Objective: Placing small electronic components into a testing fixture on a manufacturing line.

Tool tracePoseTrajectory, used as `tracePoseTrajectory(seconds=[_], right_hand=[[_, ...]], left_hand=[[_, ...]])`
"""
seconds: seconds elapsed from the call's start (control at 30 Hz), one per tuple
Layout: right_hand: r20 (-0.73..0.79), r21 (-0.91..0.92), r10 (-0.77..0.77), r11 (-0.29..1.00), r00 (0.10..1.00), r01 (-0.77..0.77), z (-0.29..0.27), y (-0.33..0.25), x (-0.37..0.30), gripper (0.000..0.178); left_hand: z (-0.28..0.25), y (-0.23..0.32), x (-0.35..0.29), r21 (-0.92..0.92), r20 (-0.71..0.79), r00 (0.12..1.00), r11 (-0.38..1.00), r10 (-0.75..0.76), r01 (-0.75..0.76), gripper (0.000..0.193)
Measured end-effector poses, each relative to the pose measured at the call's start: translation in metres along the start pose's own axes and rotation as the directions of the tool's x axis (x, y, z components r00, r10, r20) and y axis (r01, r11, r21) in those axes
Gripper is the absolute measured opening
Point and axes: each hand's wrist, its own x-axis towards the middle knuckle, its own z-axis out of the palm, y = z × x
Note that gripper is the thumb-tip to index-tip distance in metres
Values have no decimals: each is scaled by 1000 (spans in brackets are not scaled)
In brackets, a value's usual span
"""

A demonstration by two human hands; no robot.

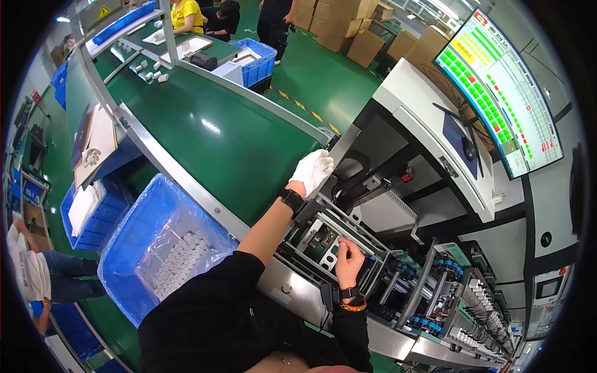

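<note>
My left hand [313,171], in a white glove, is at the near end of the green conveyor belt [230,137], beside its metal end frame. Its fingers are curled, and what they may hold is hidden. My bare right hand [349,264] is closer to me, over the machine's open track. Thumb and index finger come together beside a light metal plate with round holes [329,258]; anything between them is too small to make out. A small dark fixture with brassy parts [323,237] sits just left of those fingertips.
A blue bin [127,248], lined with clear plastic, holds many small white parts. On the right are a monitor [504,93], a mouse [469,149] and a row of machine rollers [429,292]. Another blue bin [258,65] and people stand beyond the belt.
</note>
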Motion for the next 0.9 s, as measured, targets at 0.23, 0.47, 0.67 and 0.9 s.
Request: tracePoseTrajectory(seconds=[0.23, 0.47, 0.67, 0.9], right_hand=[[-28, 0, -30, 1000, 999, 30, 0, 2, -1, 13], [-58, -16, -77, 997, 995, 77, -2, 2, -1, 13], [-18, -42, -19, 999, 1000, 19, -1, -1, -1, 12], [-8, -38, 6, 999, 1000, -7, -1, 0, -1, 12]], left_hand=[[0, 9, -2, -906, 104, 954, 370, -280, 207, 18], [2, 20, 2, -903, 89, 891, 341, -445, 261, 19], [-5, 15, -2, -943, 119, 901, 238, -417, 234, 19], [1, 30, 1, -891, 63, 806, 331, -589, 311, 21]])
